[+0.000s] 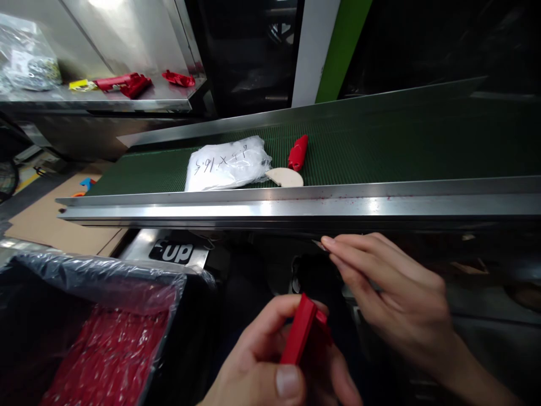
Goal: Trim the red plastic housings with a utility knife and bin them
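My left hand (270, 361) is closed round a flat red plastic part (301, 330), thumb on its near edge, held low in front of me below the conveyor. My right hand (393, 299) hovers just right of it, fingers stretched out and pressed together, pointing left; a thin pale sliver shows at the fingertips, too small to name. On the green conveyor belt (380, 146) lie a white plastic bag (228, 163) with handwriting, a red part (298, 152) and a beige half-disc (286, 177).
A bin lined with clear plastic (97, 270) holds several red parts (110, 355) at lower left. The conveyor's steel rail (296, 206) runs across in front. A steel shelf (105, 98) at back left carries red pieces (127, 83) and a bag (25, 56). Cardboard lies on the floor.
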{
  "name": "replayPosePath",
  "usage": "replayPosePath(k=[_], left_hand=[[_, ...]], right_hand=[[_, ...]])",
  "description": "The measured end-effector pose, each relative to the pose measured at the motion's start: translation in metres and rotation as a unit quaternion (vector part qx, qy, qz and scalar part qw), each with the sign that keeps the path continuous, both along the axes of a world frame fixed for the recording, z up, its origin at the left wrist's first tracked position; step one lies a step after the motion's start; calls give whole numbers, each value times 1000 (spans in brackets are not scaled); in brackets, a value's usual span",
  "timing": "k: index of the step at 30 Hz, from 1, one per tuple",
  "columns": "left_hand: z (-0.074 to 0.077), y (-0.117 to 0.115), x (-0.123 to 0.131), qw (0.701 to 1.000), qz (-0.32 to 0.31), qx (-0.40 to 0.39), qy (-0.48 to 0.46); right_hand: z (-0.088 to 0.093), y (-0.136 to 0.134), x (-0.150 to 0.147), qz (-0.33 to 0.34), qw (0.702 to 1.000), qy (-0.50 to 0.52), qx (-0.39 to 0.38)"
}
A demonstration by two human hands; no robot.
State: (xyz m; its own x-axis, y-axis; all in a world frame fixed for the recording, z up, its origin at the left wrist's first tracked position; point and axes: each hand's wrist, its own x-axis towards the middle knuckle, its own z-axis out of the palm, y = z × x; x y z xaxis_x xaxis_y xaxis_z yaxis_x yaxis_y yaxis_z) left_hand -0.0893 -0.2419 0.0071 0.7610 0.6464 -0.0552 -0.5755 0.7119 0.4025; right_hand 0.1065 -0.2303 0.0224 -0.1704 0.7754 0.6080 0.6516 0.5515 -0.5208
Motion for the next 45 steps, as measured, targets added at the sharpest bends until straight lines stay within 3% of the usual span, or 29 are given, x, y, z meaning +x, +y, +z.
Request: replayPosePath(k=[5,8,13,20,27,33,40,43,45], left_hand=[[7,6,-1,996,25,-84,1],[9,8,-4,992,-13,-124,-13],[4,6,-7,990,-59,-119,-41],[1,2,-8,993,-48,-104,-24],[8,5,-15,990,-59,-109,65],[5,-3,-9,988,-60,-128,69],[5,3,-11,989,-64,-136,-3],[10,9,-10,988,-53,-146,13],[16,16,-8,985,-5,-168,51]], right_hand=[[12,-4,4,67,996,-61,-8],[15,-5,4,80,992,-101,1],[11,-2,3,98,990,-100,14],[8,0,5,109,989,-95,17],[8,4,10,121,982,-142,43],[24,6,15,2,994,-81,71],[11,6,1,48,993,70,-77],[12,1,-2,56,990,70,-107],[16,-8,-6,49,993,44,-99]])
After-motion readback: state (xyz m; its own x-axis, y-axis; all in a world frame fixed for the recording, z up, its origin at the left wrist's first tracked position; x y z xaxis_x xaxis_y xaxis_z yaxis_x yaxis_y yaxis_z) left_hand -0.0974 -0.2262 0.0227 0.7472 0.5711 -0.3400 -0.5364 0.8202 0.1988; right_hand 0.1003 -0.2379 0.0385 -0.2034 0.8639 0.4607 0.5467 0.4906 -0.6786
